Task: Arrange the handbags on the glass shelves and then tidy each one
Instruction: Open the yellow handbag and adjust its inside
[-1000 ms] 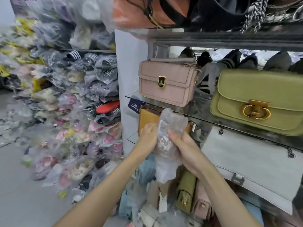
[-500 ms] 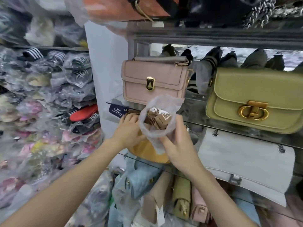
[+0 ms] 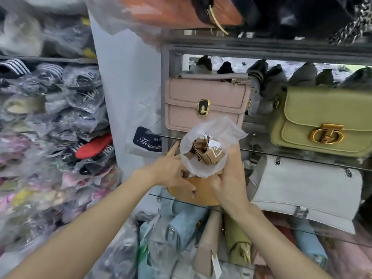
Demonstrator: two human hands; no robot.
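Taking the pink handbag (image 3: pixel 205 104) as landmark: to its left the white wall panel (image 3: pixel 124 93) closes the shelf off; to its right a gap, part-filled by grey striped fabric (image 3: pixel 259 87), separates it from the green handbag (image 3: pixel 326 119). Just below it, an open plastic bag (image 3: pixel 209 148) and both hands crowd the glass shelf edge (image 3: pixel 281 153). Further below, bags pack the bottom level tightly.

I have one view only, the wide-angle head camera. It looks forward and slightly down, close to the clear glass shelves (image 3: pixel 261 152), edges bowed. Both bare forearms enter from the bottom edge. No second view to overlap with.
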